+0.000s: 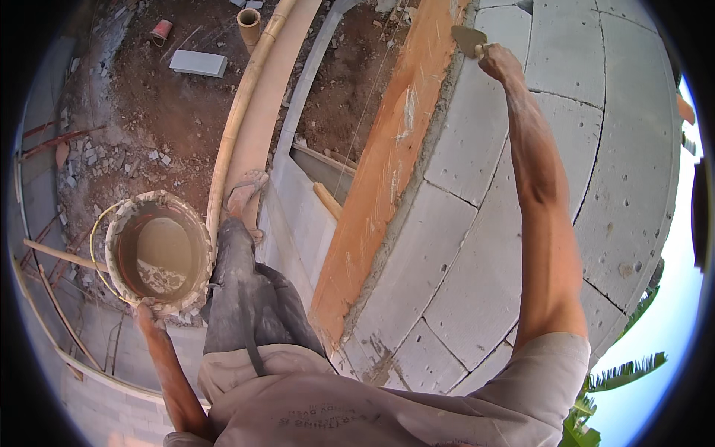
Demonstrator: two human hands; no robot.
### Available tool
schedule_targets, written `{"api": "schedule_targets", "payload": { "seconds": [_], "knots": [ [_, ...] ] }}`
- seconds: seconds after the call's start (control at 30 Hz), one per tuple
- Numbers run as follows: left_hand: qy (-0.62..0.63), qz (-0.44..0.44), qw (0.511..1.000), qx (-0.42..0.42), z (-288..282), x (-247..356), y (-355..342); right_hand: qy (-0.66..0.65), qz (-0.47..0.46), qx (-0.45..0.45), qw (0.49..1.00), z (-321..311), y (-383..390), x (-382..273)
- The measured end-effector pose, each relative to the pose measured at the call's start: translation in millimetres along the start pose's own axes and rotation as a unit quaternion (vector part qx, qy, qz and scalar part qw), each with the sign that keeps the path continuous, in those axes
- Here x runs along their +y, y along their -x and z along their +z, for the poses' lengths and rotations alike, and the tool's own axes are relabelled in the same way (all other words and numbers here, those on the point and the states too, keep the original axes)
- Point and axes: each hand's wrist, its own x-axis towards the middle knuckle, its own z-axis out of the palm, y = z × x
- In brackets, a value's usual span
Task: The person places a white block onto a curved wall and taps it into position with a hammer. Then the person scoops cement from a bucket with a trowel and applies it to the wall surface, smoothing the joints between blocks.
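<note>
My right hand [500, 62] is closed round the handle of a small pointing trowel [468, 38]. The trowel's blade lies over the mortar strip [439, 119] between an orange-brown board [395, 141] and the grey block wall [477, 123], at the far end. Down on the left, my left hand [150, 316] grips the near rim of a mortar-crusted bucket [195, 216]. Inside the bucket sits wet grey-brown mortar [167, 249]. A thin yellow handle [97, 237] hangs at its left side.
I stand on a narrow plank [257, 141] beside a bamboo pole [231, 127]. Below is rubble-strewn soil with a white block [198, 63], a small red bucket [161, 29] and an upright bamboo stump [249, 24]. Bamboo poles [67, 257] cross at the left.
</note>
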Motion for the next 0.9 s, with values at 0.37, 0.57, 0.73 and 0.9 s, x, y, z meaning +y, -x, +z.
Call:
{"api": "schedule_targets", "payload": {
  "seconds": [0.37,0.57,0.73,0.9],
  "knots": [
    [-0.097,0.05,0.99,-0.085,79,4,44,-0.081,-0.037,-0.085,0.992,18,130,-16],
    [-0.135,0.1,0.978,-0.127,67,-21,25,-0.051,-0.034,-0.117,0.991,18,224,-41],
    [-0.144,0.107,0.978,-0.103,72,-2,37,-0.074,0.071,-0.026,0.994,1,151,-22],
    [-0.085,0.059,0.991,-0.088,57,6,49,-0.064,0.016,-0.097,0.993,41,214,-58]
  ]
}}
